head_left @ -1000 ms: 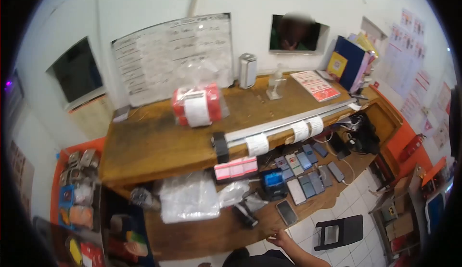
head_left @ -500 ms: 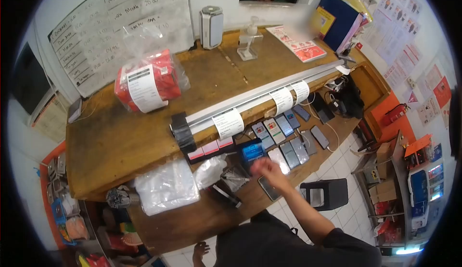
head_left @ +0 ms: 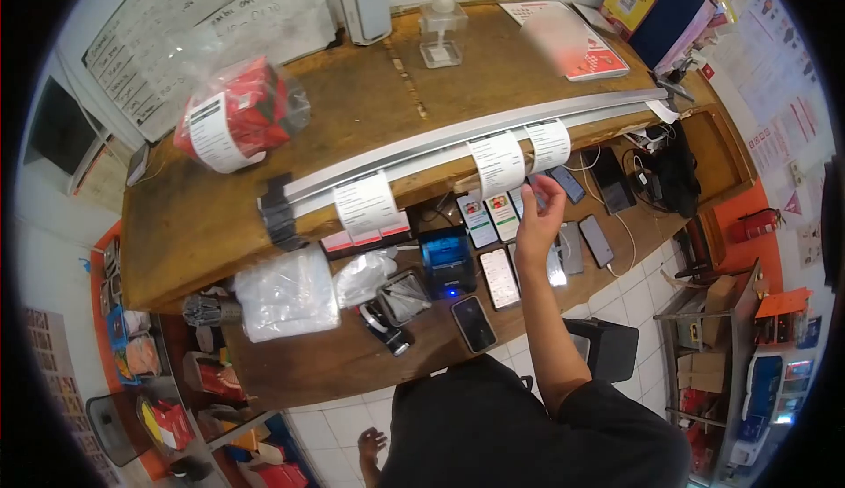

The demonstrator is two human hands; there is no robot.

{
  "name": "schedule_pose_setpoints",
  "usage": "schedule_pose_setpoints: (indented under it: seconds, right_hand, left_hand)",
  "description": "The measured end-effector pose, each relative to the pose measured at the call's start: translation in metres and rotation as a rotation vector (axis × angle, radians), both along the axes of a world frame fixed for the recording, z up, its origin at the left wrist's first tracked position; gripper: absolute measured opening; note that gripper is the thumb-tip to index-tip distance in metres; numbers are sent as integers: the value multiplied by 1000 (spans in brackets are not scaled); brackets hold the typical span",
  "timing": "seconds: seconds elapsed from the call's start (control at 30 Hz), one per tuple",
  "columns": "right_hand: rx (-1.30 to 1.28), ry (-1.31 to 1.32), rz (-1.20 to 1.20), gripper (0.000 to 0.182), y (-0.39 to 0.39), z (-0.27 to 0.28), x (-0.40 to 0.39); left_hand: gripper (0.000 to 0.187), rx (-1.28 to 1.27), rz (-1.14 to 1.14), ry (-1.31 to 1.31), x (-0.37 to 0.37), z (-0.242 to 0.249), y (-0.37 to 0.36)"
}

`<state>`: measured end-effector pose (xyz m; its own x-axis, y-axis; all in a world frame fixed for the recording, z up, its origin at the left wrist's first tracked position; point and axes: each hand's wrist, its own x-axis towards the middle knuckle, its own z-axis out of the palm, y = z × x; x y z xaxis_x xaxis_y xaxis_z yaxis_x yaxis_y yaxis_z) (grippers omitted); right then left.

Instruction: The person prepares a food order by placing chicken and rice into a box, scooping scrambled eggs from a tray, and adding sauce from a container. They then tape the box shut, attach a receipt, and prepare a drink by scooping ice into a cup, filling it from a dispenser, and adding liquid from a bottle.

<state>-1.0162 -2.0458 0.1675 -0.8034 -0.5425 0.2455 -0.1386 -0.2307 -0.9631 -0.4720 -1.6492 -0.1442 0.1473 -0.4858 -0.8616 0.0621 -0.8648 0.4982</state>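
Note:
My right hand [head_left: 540,215] is raised over the phones, its fingers loosely curled and apart from the thumb, with nothing visible in it. The fingertips are just below a printed receipt [head_left: 551,145] hanging from the metal rail [head_left: 422,147]. Two more receipts hang there: a middle one [head_left: 497,164] and a left one [head_left: 364,203]. Beneath the hand, several phones lie in rows, including one with a lit white screen [head_left: 500,278]; my forearm hides part of them. My left hand [head_left: 371,443] hangs low by my side, empty, fingers apart.
A black receipt printer [head_left: 447,264] stands left of the phones, with a dark phone [head_left: 474,324] in front. Clear plastic bags [head_left: 288,294] lie further left. On the upper counter are a bagged red box [head_left: 238,114] and a pump bottle [head_left: 442,30]. A black bin [head_left: 607,352] is on the floor.
My right hand has moved from over the printer up and right, to just under the right receipt. The view has shifted, and the printer and lit phone are now uncovered.

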Motion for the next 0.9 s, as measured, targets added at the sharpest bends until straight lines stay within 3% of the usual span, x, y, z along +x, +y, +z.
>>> schedule_pose_setpoints:
  seconds: [0.23,0.3,0.4,0.47,0.53,0.63,0.73,0.77,0.9]
  right_hand:
    - [-80,-150,424,37,-1,-5,-31]
    - [-90,-204,503,33,4,-2,-38]
    - [-32,-70,539,29,9,-1,-51]
    - [12,159,310,29,10,2,-59]
    - [62,379,8,31,10,1,-83]
    - [77,152,-1,33,-9,-3,-124]
    - [-61,-108,342,35,-16,-4,-137]
    - [-9,91,231,33,-16,-3,-136]
    - [37,307,-1,24,4,18,-110]
  left_hand:
    - [24,84,-277,-87,-52,21,51]
    - [25,66,-290,-87,-50,19,44]
    - [26,-9,-202,-30,-35,3,28]
    - [27,-28,-135,-82,-38,8,13]
    - [29,-16,-75,-209,-65,46,-22]
    - [30,-79,-44,-180,-74,49,-29]
    - [32,-24,-59,-118,-83,43,-19]
    - [31,-4,-67,-96,-84,40,-11]
    - [29,100,-323,-225,-101,59,11]
